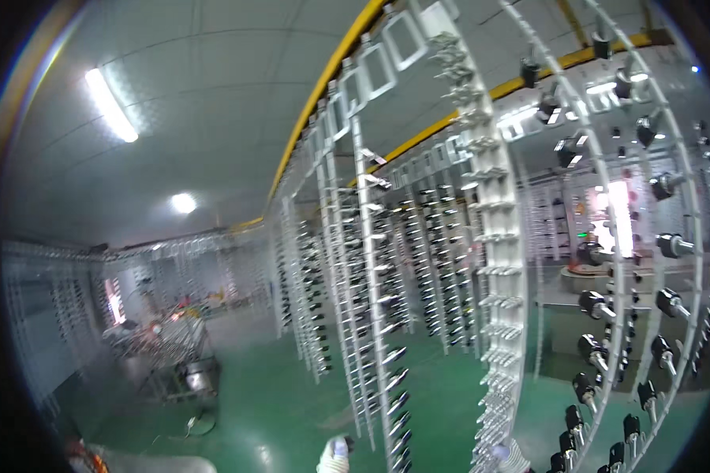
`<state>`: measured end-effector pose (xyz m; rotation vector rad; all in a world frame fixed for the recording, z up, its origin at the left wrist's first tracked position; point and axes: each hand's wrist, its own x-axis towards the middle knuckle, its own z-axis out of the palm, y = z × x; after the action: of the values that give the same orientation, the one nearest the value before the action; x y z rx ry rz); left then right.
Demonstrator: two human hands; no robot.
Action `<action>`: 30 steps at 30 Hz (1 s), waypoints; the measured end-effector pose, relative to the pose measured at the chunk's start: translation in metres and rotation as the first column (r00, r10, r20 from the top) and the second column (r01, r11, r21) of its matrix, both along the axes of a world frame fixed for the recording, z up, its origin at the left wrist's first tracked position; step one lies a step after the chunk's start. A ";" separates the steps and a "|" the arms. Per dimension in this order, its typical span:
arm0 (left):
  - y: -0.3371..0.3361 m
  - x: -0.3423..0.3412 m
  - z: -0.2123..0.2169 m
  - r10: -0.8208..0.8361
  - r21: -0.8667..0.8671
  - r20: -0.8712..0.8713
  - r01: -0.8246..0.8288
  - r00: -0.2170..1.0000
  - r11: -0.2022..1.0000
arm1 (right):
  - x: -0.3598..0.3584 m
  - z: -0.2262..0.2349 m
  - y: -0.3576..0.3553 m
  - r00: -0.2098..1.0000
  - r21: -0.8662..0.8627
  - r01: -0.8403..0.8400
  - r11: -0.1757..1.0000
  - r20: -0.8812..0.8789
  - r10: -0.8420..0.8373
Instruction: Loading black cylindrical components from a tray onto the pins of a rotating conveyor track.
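My left hand (334, 457), in a pale knit glove, shows at the lower edge with its fingers drawn together. A small dark piece sits at its fingertips, too blurred to name. My right hand (514, 459), gloved alike, is at the lower end of a tall white hanging rack (510, 268), its fingers closed at the rack's edge. Rows of bare pegs run down this rack. Left of it hangs a thin white rod (373, 292) bearing several glossy dark parts (398, 418); my left hand is nearest to this rod.
Two curved white rods (619, 315) with black-capped parts (596, 347) hang close on the right. More loaded racks (434, 260) hang behind, below a yellow overhead rail (312, 102). A cluttered metal cart (173, 347) stands at the left on the green floor (268, 394).
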<state>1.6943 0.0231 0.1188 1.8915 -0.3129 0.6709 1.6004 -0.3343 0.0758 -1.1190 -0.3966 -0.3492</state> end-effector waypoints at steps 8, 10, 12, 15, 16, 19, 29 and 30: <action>0.103 -0.151 -0.078 0.037 -0.166 -0.302 -0.091 0.953 0.982 | 0.044 -0.028 0.060 0.995 0.117 -0.100 0.988 0.038 0.096; 0.153 -0.172 -0.118 0.166 -0.199 -0.359 -0.249 0.918 0.948 | 0.028 0.026 0.107 0.971 0.092 -0.221 0.971 -0.071 0.228; 0.149 -0.223 -0.082 0.234 -0.234 -0.316 -0.315 0.919 0.920 | 0.022 0.035 0.139 0.971 0.123 -0.237 0.964 0.031 0.235; 0.155 -0.289 -0.058 0.351 -0.316 -0.176 -0.390 0.920 0.865 | -0.003 0.023 0.208 0.886 0.155 -0.460 0.874 0.013 0.464; 0.156 -0.311 -0.045 0.370 -0.326 -0.115 -0.387 0.922 0.863 | -0.020 0.020 0.233 0.841 0.186 -0.535 0.824 0.024 0.541; 0.142 -0.390 0.021 0.461 -0.144 -0.013 -0.458 0.887 0.877 | -0.068 0.001 0.292 0.647 0.219 -0.752 0.622 0.065 0.760; 0.097 -0.585 0.167 0.282 -0.275 0.387 -0.182 0.878 0.944 | -0.240 0.022 0.401 0.087 -0.466 -0.878 0.110 0.071 0.994; 0.100 -0.607 0.166 0.290 -0.279 0.421 -0.181 0.860 0.943 | -0.261 0.021 0.404 0.019 -0.476 -0.878 0.044 0.056 0.998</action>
<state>1.0869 0.1233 0.2844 1.5438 -0.2844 1.2752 1.3398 0.0697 0.0968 -0.7925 -1.5662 0.8559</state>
